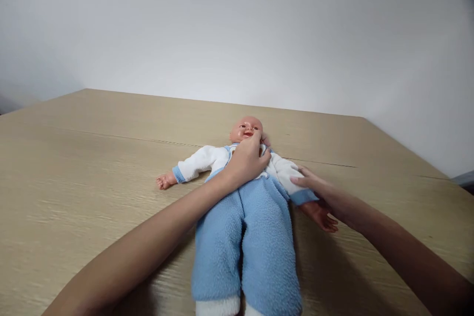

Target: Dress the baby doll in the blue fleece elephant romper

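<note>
A baby doll (247,128) lies on its back on the wooden table (92,158), head away from me. It wears a blue fleece romper (255,227) with white sleeves and blue cuffs. My left hand (249,158) rests on the doll's chest just below the chin, its fingers closed on the clothing at the collar. My right hand (316,188) lies on the doll's white sleeve on the right, fingers stretched out along the cuff, beside the doll's bare hand (321,216). The doll's other arm (185,169) stretches out to the left.
A plain white wall (237,34) stands behind the table's far edge. The table's right edge runs diagonally down to the right (437,174). Bare tabletop lies on the left and behind the doll.
</note>
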Action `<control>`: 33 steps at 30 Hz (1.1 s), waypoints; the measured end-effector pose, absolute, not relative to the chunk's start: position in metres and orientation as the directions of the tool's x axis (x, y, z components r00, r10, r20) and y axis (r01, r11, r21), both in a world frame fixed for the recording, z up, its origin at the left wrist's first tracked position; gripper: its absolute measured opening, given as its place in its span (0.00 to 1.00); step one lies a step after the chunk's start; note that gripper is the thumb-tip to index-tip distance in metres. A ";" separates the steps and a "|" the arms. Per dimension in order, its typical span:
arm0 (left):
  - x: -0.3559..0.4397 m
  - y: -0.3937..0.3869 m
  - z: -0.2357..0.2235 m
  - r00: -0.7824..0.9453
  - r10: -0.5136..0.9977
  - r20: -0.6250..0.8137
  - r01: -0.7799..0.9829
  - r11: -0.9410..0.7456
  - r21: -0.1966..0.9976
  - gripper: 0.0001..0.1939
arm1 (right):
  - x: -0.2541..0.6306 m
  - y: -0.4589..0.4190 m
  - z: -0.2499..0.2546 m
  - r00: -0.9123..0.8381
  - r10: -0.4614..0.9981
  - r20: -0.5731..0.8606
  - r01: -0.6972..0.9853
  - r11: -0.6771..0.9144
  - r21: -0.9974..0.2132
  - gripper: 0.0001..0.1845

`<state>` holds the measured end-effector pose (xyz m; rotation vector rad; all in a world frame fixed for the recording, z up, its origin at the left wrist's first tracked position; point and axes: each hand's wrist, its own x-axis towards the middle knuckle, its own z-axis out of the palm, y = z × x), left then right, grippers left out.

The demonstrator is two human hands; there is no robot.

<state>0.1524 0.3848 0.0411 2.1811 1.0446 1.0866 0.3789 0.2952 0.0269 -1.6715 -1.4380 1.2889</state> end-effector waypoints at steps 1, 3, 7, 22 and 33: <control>0.153 0.384 0.041 0.390 0.804 0.449 0.424 -0.590 0.687 0.09 | 0.384 0.285 0.028 -0.032 0.945 -0.326 0.416 -0.285 -0.864 0.41; 0.153 0.383 0.042 0.387 0.808 0.444 0.445 -0.585 0.678 0.09 | 0.397 0.272 0.027 0.026 0.944 -0.328 0.472 -0.301 -0.829 0.48; 0.152 0.379 0.043 0.419 0.809 0.412 0.526 -0.586 0.616 0.06 | 0.432 0.272 0.017 0.080 0.994 -0.077 0.558 -0.109 -0.823 0.37; 0.132 0.366 0.055 0.419 0.739 0.528 0.760 -0.604 0.242 0.18 | 0.459 0.269 0.003 -0.277 0.780 0.561 0.921 0.382 -0.075 0.24; 0.026 0.318 0.013 0.317 0.819 0.478 0.577 -0.567 0.588 0.09 | 0.336 0.266 0.008 -0.128 0.974 0.189 0.386 0.224 -0.895 0.22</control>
